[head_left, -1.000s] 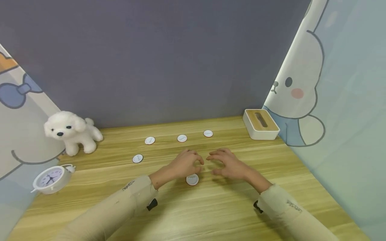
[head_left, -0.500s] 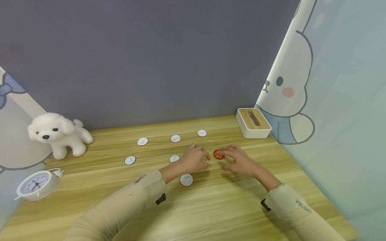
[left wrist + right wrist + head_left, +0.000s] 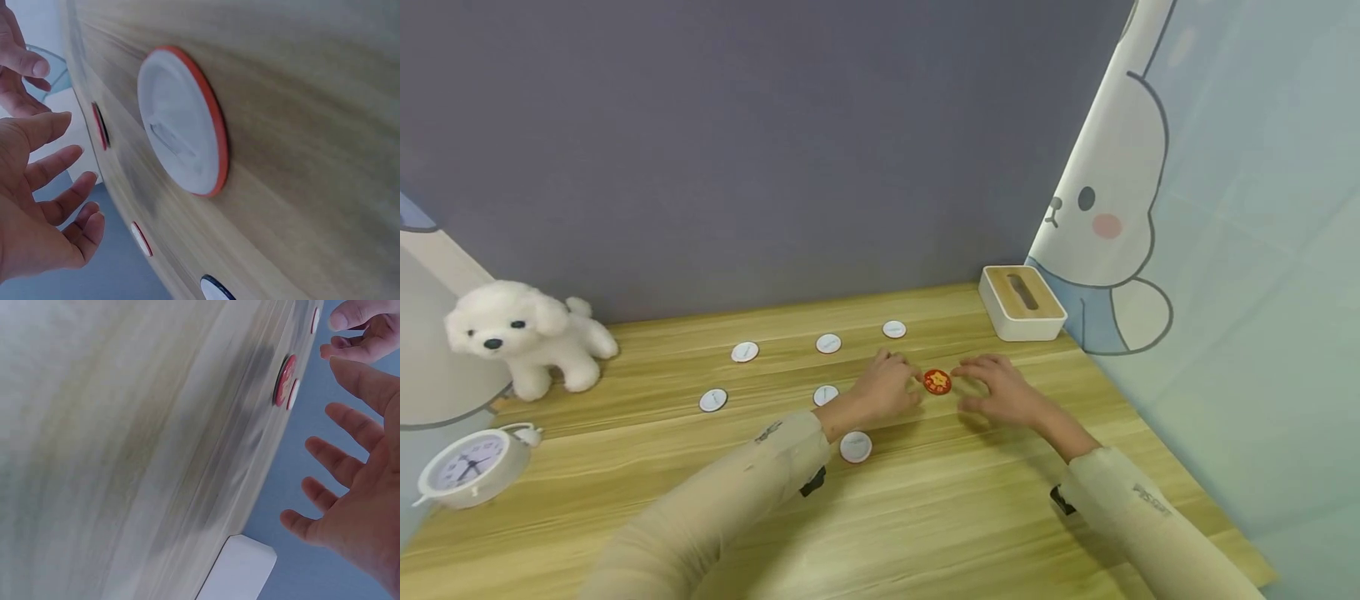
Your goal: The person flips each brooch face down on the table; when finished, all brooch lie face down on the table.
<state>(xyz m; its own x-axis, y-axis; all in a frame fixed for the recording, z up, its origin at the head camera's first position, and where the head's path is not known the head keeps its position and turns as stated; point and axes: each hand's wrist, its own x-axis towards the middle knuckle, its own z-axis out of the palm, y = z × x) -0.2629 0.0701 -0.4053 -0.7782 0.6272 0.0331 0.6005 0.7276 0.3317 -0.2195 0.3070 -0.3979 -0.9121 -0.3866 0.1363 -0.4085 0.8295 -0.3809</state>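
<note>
A red round disc (image 3: 937, 382) with a yellow star-like pattern lies face up on the wooden table, between my two hands. My left hand (image 3: 886, 388) hovers at its left, fingers loosely bent and holding nothing; the fingertips are right by the disc's edge. On the other side my right hand (image 3: 1000, 390) is likewise unoccupied, its fingers spread apart in the right wrist view. A white-backed disc with a red rim (image 3: 181, 122) lies below my left wrist, a small clear strip across its back. Another white disc (image 3: 825, 394) is partly covered by my left forearm.
Three white discs (image 3: 828, 343) form a row toward the back, and one more white disc (image 3: 713, 400) lies at the left. A plush dog (image 3: 535, 333) and an alarm clock (image 3: 473, 467) stand on the left. A wood-topped white box (image 3: 1022, 303) sits back right.
My hands have moved apart from close together, and the red disc now shows uncovered between them. My right fingers, over it half a second ago, are off it. The head view has turned slightly right.
</note>
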